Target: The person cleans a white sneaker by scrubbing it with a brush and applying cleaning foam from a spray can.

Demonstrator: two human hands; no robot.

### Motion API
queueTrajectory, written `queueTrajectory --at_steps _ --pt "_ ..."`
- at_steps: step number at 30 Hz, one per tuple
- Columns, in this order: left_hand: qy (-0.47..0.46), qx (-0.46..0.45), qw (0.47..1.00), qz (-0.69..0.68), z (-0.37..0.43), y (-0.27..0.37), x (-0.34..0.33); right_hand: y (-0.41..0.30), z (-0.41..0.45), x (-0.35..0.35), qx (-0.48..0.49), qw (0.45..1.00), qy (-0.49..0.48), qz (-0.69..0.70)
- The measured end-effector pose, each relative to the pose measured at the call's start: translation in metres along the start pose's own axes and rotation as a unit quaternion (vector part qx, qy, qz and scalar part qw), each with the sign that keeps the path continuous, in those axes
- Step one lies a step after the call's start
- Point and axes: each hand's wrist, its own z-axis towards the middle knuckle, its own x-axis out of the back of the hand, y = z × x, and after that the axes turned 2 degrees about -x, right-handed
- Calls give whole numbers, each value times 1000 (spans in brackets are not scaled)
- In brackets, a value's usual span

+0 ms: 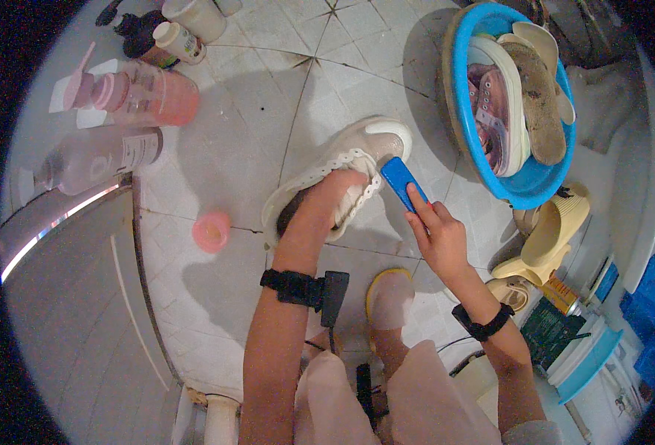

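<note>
A pale sneaker point(355, 142) with a white toe cap and scalloped eyelet edges lies in front of me, its toe pointing up and right. Through its opening goes my left hand point(349, 182), holding the shoe from inside; the fingers are hidden in it. My right hand point(443, 236) grips a blue-backed brush point(400, 175), forefinger laid along the back. The brush's far end touches the shoe's upper near the toe; its bristles are mostly hidden. Black straps with devices circle both wrists.
A blue basin point(472, 147) at upper right holds a pinkish shoe point(486, 92) and a dirty insole point(538, 105). Beside it are yellow slides point(552, 233). Several bottles line the left, including a pink pump bottle point(160, 97). A pink cap point(211, 231) rests on the tiled floor point(238, 150).
</note>
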Motion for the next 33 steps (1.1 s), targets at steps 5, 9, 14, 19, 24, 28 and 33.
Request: queueTrajectory --at_steps 5,9,14,19,24,28,33 --pt "-35 10 999 20 1 1 2 -19 36 1 23 998 54 7" --pt "-8 6 998 62 -1 5 0 -34 69 5 29 997 67 -10" --pt "-12 29 998 53 4 2 7 -19 39 -4 19 998 54 37" --pt "-39 12 998 37 7 -1 5 1 -14 1 -65 997 6 48" --pt "-13 -21 1000 7 -6 6 -4 24 -33 -11 -167 977 61 117" --pt "51 40 997 39 -19 15 2 35 -33 -21 -106 984 141 3" --pt "9 16 947 321 -61 46 4 8 -33 -6 -83 993 29 80"
